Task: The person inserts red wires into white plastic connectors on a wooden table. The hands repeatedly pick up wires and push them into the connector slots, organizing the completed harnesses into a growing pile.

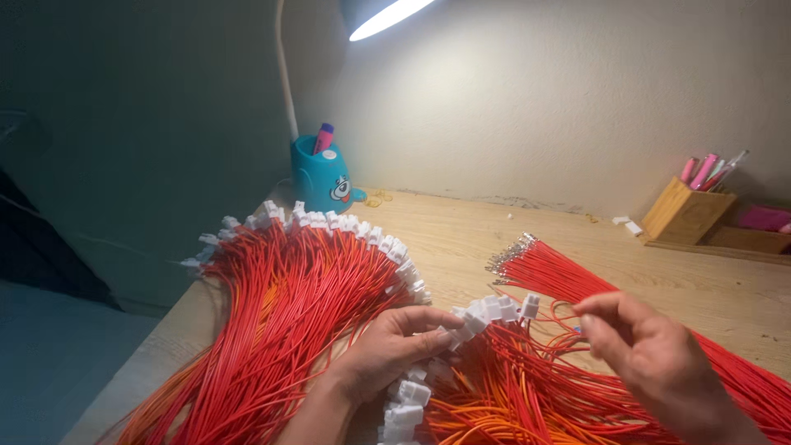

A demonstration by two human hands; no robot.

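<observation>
A wooden desk top (659, 280) is seen from above, lit by a lamp, and most of it is covered by long red and orange insulated wires. The white plastic connector housing (530, 306) near the middle of the desk serves as the landmark here.

Just left of that housing, the left hand (391, 346) is curled around a short row of similar white housings (482, 314), with thumb and fingertips closed on them. Just right of the housing, the right hand (651, 350) is held with thumb and forefinger pinched together on a thin red wire (560, 311) that loops toward the housing; whether its tip has entered the housing cannot be told.

Beyond the housing and to its right, a loose bundle of red wires with bare metal terminals (515, 251) is fanned out. To its far left, a large fan of red wires fitted with white housings (329, 247) is spread. Far behind it, a blue cartoon-shaped pen pot (323, 180) and a wooden pen holder (682, 212) are set by the wall.

For this fitting to be done well, the housing should probably be held steady, the wire gripped close to its end, and the terminal lined up squarely with the cavity.
</observation>
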